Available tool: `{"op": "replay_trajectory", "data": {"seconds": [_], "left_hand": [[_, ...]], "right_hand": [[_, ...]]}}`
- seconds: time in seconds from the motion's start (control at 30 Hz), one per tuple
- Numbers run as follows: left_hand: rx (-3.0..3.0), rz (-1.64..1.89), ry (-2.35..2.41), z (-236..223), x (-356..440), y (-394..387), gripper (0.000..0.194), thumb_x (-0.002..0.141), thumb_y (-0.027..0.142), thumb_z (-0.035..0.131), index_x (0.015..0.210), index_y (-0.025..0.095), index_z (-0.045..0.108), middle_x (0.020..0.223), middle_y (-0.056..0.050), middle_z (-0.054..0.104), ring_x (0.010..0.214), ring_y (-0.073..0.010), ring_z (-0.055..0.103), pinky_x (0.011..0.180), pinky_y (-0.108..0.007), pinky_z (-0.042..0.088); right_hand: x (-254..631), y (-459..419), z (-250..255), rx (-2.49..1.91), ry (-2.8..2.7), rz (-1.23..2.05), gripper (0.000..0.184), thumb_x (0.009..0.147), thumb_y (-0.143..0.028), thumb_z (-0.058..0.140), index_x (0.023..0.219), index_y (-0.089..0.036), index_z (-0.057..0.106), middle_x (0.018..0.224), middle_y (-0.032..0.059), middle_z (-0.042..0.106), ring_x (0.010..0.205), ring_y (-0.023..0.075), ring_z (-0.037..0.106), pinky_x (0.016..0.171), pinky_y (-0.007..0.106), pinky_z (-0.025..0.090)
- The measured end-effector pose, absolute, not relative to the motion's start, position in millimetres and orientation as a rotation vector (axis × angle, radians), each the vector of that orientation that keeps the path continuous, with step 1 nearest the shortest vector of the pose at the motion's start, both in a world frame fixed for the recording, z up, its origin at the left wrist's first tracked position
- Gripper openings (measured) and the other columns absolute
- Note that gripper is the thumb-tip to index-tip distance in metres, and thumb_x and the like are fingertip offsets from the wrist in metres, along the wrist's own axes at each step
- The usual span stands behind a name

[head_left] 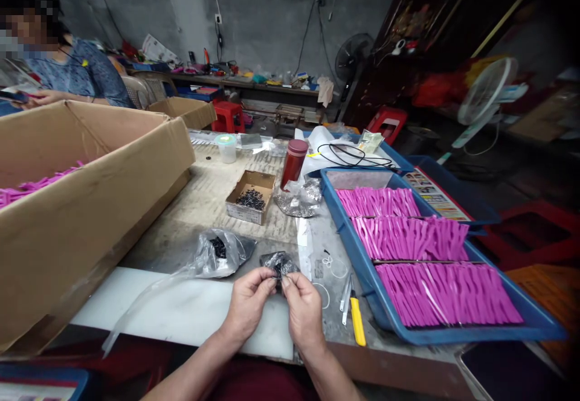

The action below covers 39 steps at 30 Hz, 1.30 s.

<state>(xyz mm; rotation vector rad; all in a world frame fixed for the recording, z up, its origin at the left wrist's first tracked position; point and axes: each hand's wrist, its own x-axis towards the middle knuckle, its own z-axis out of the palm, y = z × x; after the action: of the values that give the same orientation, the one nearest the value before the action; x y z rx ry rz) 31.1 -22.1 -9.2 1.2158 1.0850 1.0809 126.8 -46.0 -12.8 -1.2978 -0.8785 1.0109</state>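
Note:
Both hands meet over the white board [190,304] at the table's front edge. My left hand [247,301] and my right hand [302,304] are closed in a pinch on the gathered edge of a small clear plastic bag [280,261] with dark contents. What exactly lies between the fingertips is too small to make out. Left of it, a larger clear plastic bag [222,253] lies with its mouth showing small black parts. Beyond, a small cardboard box [247,212] holds many tiny black pieces. A yellow-handled tool [357,322] rests right of my right hand.
At right, a blue tray [394,328] holds rows of magenta strips [448,292]. A tall carton [90,232] with magenta pieces blocks the left. A dark red jar [293,162] and a clear lidded tub [226,147] stand farther back. Another person [86,78] sits at upper left.

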Motion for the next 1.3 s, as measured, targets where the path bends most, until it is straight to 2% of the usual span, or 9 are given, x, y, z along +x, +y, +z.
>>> {"op": "replay_trajectory", "data": {"seconds": [0.47,1.1,1.2,1.3], "left_hand": [[1.425,1.106,1.164,-12,29,-25,0.01,0.066,0.02,0.053,0.068,0.014,0.061,0.06,-0.001,0.059,0.056,-0.0118,0.052,0.054,-0.02,0.044],[1.308,0.984,1.105,-9,26,-18,0.008,0.063,0.018,0.054,0.062,0.013,0.06,0.051,0.001,0.052,0.049,-0.0093,0.047,0.048,-0.018,0.04],[1.295,0.978,1.099,-6,26,-16,0.008,0.063,0.019,0.054,0.062,0.013,0.059,0.05,0.002,0.052,0.048,-0.0087,0.046,0.047,-0.018,0.039],[1.314,1.001,1.126,-1,21,-5,0.009,0.064,0.02,0.054,0.066,0.013,0.059,0.049,0.003,0.053,0.046,-0.0085,0.047,0.045,-0.018,0.039]], "right_hand": [[125,-47,-15,-1.316,-0.918,0.973,0.015,0.07,-0.027,0.048,0.059,-0.016,0.05,0.054,-0.0022,0.047,0.054,0.0106,0.043,0.052,0.022,0.038],[135,-42,-2,-1.364,-1.071,1.058,0.018,0.069,-0.026,0.049,0.056,-0.015,0.052,0.051,-0.0035,0.047,0.051,0.0098,0.042,0.048,0.02,0.034],[136,-41,-4,-1.353,-1.113,1.081,0.018,0.071,-0.027,0.048,0.059,-0.015,0.054,0.052,-0.0032,0.048,0.052,0.0101,0.043,0.048,0.02,0.035],[142,-39,-8,-1.331,-1.155,1.093,0.02,0.074,-0.029,0.045,0.071,-0.014,0.057,0.06,-0.001,0.053,0.058,0.0116,0.046,0.053,0.021,0.037]]}}
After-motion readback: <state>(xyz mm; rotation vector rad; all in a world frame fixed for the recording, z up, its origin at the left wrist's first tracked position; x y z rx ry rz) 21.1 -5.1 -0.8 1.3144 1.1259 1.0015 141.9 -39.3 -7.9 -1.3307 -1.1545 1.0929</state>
